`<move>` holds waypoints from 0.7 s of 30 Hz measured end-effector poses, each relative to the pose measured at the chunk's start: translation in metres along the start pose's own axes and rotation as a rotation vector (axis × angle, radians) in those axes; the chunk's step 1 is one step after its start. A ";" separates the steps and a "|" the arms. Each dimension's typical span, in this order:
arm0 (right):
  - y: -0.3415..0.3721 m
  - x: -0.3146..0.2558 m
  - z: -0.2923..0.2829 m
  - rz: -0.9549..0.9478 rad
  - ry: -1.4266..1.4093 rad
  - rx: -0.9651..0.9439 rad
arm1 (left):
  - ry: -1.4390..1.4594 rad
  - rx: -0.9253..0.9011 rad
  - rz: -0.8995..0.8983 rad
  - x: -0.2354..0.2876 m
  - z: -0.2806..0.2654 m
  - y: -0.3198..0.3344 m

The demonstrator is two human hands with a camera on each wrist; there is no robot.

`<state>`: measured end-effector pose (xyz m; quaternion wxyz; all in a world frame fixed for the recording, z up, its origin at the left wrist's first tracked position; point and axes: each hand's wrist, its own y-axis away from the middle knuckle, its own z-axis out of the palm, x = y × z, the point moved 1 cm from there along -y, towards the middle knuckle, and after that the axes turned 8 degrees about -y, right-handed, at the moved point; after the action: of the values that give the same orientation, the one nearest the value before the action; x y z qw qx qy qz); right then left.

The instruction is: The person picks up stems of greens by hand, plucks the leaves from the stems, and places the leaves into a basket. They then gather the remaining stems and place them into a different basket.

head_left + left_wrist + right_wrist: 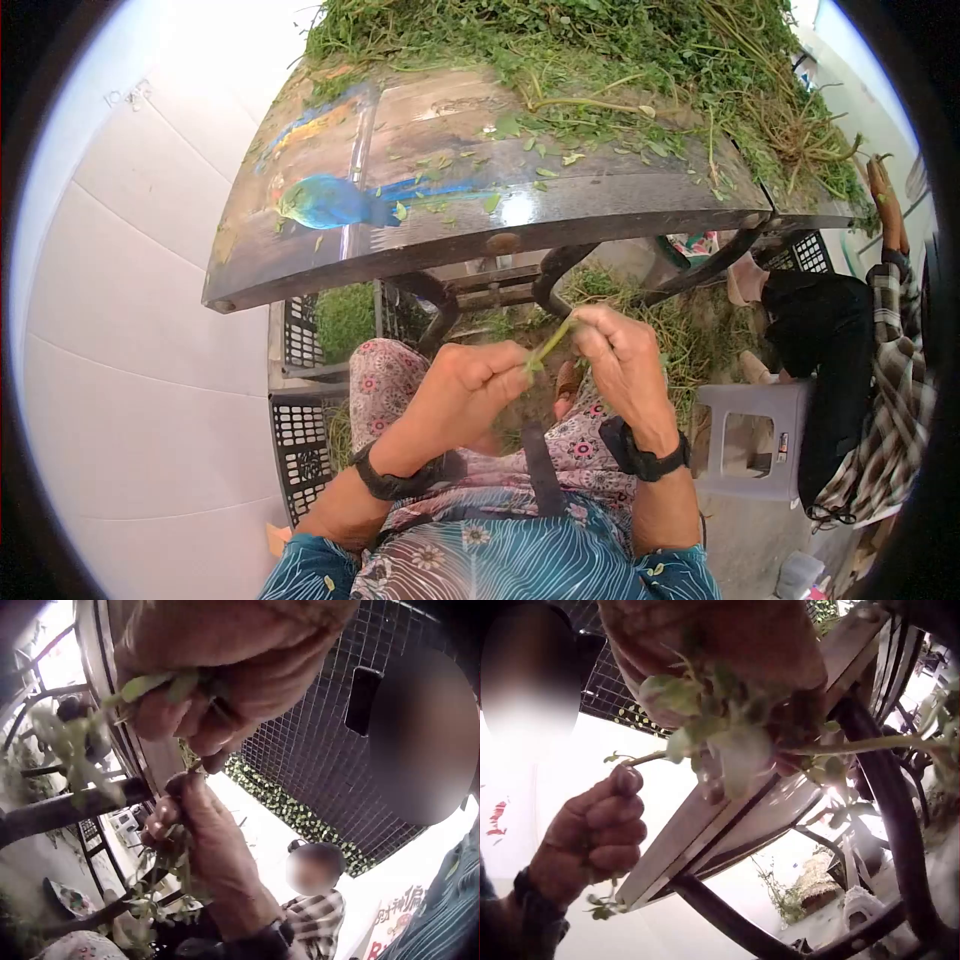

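Both hands work on a leafy green stem (553, 342) stretched between them, above the lap and in front of the table edge. My left hand (470, 390) pinches the lower end with curled fingers. At its upper end, my right hand (625, 368) grips with thumb and fingers. In the right wrist view, leaves (735, 754) hang under the right hand, and a long stalk (870, 745) sticks out to the right. More leafy sprigs (176, 862) show at the right hand in the left wrist view. Part of the stem is hidden inside the fingers.
A wooden table (600, 195) with a painted bird bears a large heap of greens (600, 50). Dark crates (300, 450) stand at the left, one with greens. Cut stalks (690, 350) lie on the floor. At the right are a grey stool (745, 400) and another person (895, 390).
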<state>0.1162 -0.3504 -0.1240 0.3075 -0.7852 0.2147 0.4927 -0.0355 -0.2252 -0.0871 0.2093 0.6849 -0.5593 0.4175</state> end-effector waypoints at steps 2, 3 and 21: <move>-0.007 0.028 -0.009 0.137 0.079 0.151 | 0.100 -0.043 -0.009 0.010 -0.011 0.009; -0.010 0.050 -0.022 0.148 0.118 0.279 | 0.183 -0.057 -0.027 0.017 -0.022 0.017; 0.012 0.019 0.021 0.360 -1.192 -0.135 | 0.521 0.037 -0.372 -0.025 0.026 -0.015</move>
<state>0.1033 -0.3447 -0.1518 0.2364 -0.3446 0.1034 0.9026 -0.0136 -0.2259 -0.1194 0.4059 0.6490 -0.3444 0.5436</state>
